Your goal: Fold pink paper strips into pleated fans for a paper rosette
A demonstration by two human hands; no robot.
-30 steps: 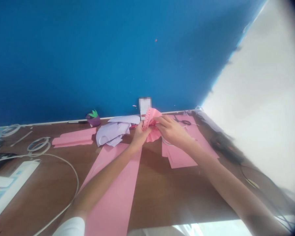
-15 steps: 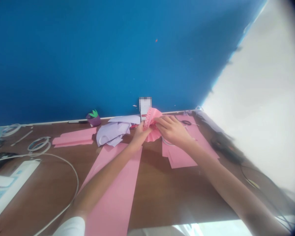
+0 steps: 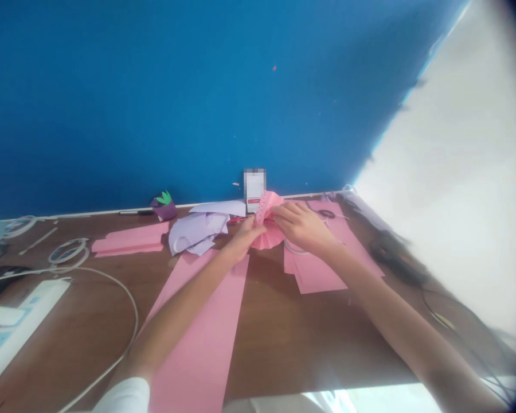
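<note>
A pleated pink paper fan (image 3: 270,236), round in outline with small notches along its upper edge, is held up above the table between both hands. My left hand (image 3: 244,238) grips its left side, thumb across the folds. The fingers of my right hand (image 3: 300,225) are bent and pinch its right side near the middle; their tips are partly hidden by the paper. Behind the fan a phone (image 3: 254,186) leans against the blue wall. Under my left forearm lies a long pink paper sheet (image 3: 202,338).
Crumpled lilac paper (image 3: 200,232) and folded pink paper (image 3: 131,240) lie left of my hands. Pink sheets (image 3: 320,278) and scissors (image 3: 327,214) are on the right. A purple paper pot (image 3: 165,210), tape rolls (image 3: 69,251), a power strip (image 3: 23,330) and a looping cable (image 3: 129,292) occupy the left.
The fan has tilted slightly and sits a little lower at its top, uncovering more of the phone. Both hands keep their hold with only a small shift.
</note>
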